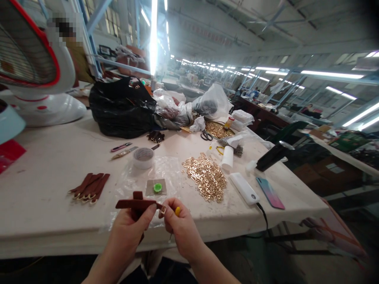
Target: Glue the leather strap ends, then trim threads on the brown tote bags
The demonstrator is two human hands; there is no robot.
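My left hand (pixel 130 227) is closed on brown leather straps (pixel 133 204), one lying level and others crossing under it. At the right end of the level strap is a small gold metal ring (pixel 163 210), pinched between the thumb and fingers of my right hand (pixel 181 225). That hand also holds a tool with a yellow handle (pixel 177 211); a thin tip shows below the fingers, but its kind is hidden. Just beyond my hands, a green cap-like dish (pixel 158 187) sits on a small grey square. Finished-looking straps with gold rings (pixel 91 186) lie in a bunch at left.
A heap of gold rings (pixel 205 177) lies right of centre. Nearby are a tape roll (pixel 143 158), cutters (pixel 121 147), black scissors (pixel 206 135), a white power bank (pixel 244 188) and a phone (pixel 270 192). A black bag (pixel 121 108) and a fan (pixel 38 106) stand behind.
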